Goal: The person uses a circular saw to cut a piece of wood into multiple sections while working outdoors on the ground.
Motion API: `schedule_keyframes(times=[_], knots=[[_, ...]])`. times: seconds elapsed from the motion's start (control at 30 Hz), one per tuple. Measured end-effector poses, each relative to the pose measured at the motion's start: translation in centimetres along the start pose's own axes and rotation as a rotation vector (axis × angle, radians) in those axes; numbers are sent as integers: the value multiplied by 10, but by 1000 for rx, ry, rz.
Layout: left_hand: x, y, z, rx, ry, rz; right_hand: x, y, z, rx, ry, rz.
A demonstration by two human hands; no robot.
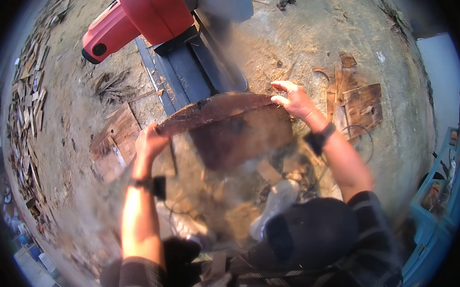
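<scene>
A long reddish-brown wooden board (216, 110) spans the space before me, its upper edge looking bowed in this lens. My left hand (150, 140) grips its left end. At the other end is my right hand (290, 99), thumb and fingers apart, with the thumb tip at the board's corner; whether it bears any weight is unclear. Just beyond the board stands a chop saw with a red motor housing and handle (111, 32), a grey blade guard (226, 1) and a dark metal base (183, 74). The board hides the base's near end.
A dark brown panel (249, 132) shows below the board. Wood offcuts lie at left (115, 143) and right (362, 107). Scrap wood (34, 103) lines the far left. Sawdust (276, 51) covers the ground by the saw. A blue open container (424, 211) stands at right.
</scene>
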State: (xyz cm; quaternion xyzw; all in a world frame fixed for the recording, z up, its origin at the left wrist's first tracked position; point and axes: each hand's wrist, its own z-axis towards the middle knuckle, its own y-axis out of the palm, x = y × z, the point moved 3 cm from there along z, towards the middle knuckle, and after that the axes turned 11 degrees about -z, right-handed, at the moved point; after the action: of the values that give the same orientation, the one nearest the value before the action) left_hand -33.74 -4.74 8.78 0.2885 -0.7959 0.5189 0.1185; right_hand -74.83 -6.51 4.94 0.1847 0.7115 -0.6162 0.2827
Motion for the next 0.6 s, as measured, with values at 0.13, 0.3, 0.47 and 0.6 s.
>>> schedule_keyframes(times=[0.13, 0.3, 0.47, 0.6], knots=[[-2, 1, 7, -39, 2, 21, 33, -11, -27, 160, 324, 334], [-4, -2, 9, -69, 15, 23, 69, 15, -101, 208, 545, 354], [-5, 3, 11, -72, 37, -4, 72, 49, -145, 123, 634, 243], [0, 2, 8, -69, 46, -13, 67, 63, -140, 115, 603, 91]])
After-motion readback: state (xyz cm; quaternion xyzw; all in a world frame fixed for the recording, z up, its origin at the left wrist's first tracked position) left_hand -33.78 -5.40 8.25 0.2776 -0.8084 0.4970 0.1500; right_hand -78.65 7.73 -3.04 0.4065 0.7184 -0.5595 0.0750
